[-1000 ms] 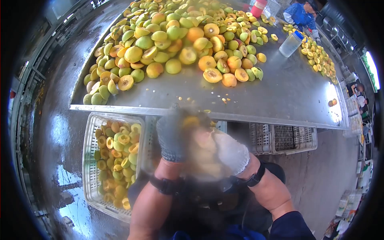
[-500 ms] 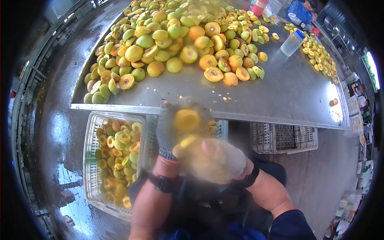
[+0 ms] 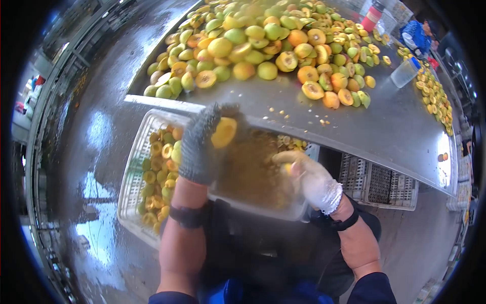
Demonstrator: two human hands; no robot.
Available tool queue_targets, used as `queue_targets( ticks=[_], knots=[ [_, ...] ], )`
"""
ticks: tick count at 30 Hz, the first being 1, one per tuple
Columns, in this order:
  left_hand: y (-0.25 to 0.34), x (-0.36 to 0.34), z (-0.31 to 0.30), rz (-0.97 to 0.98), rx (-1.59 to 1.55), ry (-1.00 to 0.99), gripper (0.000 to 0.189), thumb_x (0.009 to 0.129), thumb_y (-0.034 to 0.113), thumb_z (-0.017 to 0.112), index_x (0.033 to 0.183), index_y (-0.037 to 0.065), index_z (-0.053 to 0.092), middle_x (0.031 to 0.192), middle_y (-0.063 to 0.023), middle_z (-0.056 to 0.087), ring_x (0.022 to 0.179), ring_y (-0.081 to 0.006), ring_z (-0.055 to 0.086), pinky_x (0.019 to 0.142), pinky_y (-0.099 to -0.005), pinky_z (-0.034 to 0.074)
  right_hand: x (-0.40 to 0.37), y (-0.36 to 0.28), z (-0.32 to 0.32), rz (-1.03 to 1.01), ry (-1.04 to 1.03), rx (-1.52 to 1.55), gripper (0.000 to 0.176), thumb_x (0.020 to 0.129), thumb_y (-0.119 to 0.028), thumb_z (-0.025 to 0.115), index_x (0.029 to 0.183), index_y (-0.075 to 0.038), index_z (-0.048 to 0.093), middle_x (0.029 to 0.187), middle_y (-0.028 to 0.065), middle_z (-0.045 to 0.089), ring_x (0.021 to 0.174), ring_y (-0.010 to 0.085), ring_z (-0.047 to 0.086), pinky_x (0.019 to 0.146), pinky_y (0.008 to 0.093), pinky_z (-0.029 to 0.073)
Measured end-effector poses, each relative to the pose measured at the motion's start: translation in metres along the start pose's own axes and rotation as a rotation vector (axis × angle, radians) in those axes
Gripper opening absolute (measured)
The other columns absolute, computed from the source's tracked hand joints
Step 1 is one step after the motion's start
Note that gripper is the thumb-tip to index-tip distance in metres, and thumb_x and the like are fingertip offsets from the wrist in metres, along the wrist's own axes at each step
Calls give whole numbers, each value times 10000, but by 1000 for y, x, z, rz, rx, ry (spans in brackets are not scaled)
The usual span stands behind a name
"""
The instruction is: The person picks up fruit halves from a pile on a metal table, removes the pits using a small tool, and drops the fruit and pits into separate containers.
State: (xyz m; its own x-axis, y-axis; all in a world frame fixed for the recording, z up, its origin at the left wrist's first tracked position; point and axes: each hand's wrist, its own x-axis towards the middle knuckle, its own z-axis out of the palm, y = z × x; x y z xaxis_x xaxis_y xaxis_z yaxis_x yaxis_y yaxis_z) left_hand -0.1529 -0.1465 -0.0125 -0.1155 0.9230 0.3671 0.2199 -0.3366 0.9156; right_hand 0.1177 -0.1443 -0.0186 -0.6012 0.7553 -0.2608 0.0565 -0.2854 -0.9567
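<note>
My left hand [image 3: 200, 147], in a dark grey knit glove, grips a yellow peach half [image 3: 224, 133] above the gap between two crates. My right hand [image 3: 311, 180] wears a white glove. Its fingers are closed on something small with a yellow and pinkish tip, too blurred to name. Below and between the hands is a middle crate [image 3: 258, 203] with brownish, smeared contents that look like pits. Left of it, a white plastic crate [image 3: 132, 185] holds hollowed peach halves [image 3: 152, 177].
A metal table [image 3: 263, 104] carries a big heap of halved peaches [image 3: 243, 45]. A clear jar with a blue lid [image 3: 405, 72] and a red bottle [image 3: 372, 17] stand on it. Stacked crates [image 3: 377, 180] sit under its right side. A co-worker in blue [image 3: 416, 36] is at the far right.
My hands were together around the peach half; now they are apart, left hand moved left with it, right hand moved right. The camera view has turned, shifting the table to the right.
</note>
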Motion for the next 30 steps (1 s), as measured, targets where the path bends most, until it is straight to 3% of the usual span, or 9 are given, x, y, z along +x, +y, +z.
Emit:
queue_targets(
  ticks=[6,12,16,20,22,24,25,26,30],
  knots=[
    [13,-12,-94,-463,-190,462,324,979,284,648,1056,-11,757,928,-96,744,825,-175,706,776,-310,566,2,-15,19,198,7,-158,301,1079,-183,508,1337,-45,578,738,1,563,622,82,551,552,239,454],
    [13,-38,-159,-853,714,135,480,960,403,692,1223,3,729,1010,-123,762,904,-226,720,872,-352,569,4,-9,40,239,27,-241,328,1049,-123,502,1348,-13,584,915,-18,589,773,51,531,701,219,470],
    [4,-42,-157,-521,1085,356,584,903,503,652,1244,34,723,1163,-276,716,1115,-394,690,1008,-446,505,8,1,40,248,8,-69,304,1071,-126,497,1353,-50,583,843,-7,600,676,58,527,607,210,448],
    [-1,-28,-141,-619,767,265,499,938,396,643,1292,47,690,1216,-227,706,1153,-367,670,1003,-431,518,0,-13,40,248,-58,30,379,1086,-171,498,1442,-54,556,867,23,646,630,53,516,574,208,438],
    [-8,-30,-123,-260,1050,-62,251,924,166,595,1129,100,722,1096,-159,708,1069,-317,690,912,-434,562,5,0,30,179,-164,-75,424,1083,-238,527,1460,-44,541,877,47,653,624,59,524,556,221,447],
    [-11,-18,-97,-59,1240,-233,243,917,192,573,1064,123,754,1076,-145,738,1047,-318,706,907,-442,569,3,-6,34,175,-148,-233,442,1082,-296,545,1435,-31,560,830,49,646,618,68,534,562,218,450],
    [-10,-11,-66,-333,818,77,314,910,292,573,1053,98,775,1072,-182,753,1023,-352,723,907,-454,568,4,7,26,121,-128,-280,432,1078,-319,556,1394,-27,595,802,50,641,604,76,535,544,223,441],
    [19,-1,-48,-426,724,44,368,904,345,569,1057,82,777,1069,-207,748,1004,-384,728,896,-465,569,10,20,22,68,-97,-327,428,1074,-343,568,1352,-23,630,775,51,635,589,83,536,526,227,433],
    [24,4,17,-283,546,1,316,892,324,622,969,57,772,992,-215,744,945,-397,723,870,-480,573,16,29,33,210,68,-244,429,1060,-447,566,1069,-40,700,619,20,566,489,91,492,456,244,380]
  ],
)
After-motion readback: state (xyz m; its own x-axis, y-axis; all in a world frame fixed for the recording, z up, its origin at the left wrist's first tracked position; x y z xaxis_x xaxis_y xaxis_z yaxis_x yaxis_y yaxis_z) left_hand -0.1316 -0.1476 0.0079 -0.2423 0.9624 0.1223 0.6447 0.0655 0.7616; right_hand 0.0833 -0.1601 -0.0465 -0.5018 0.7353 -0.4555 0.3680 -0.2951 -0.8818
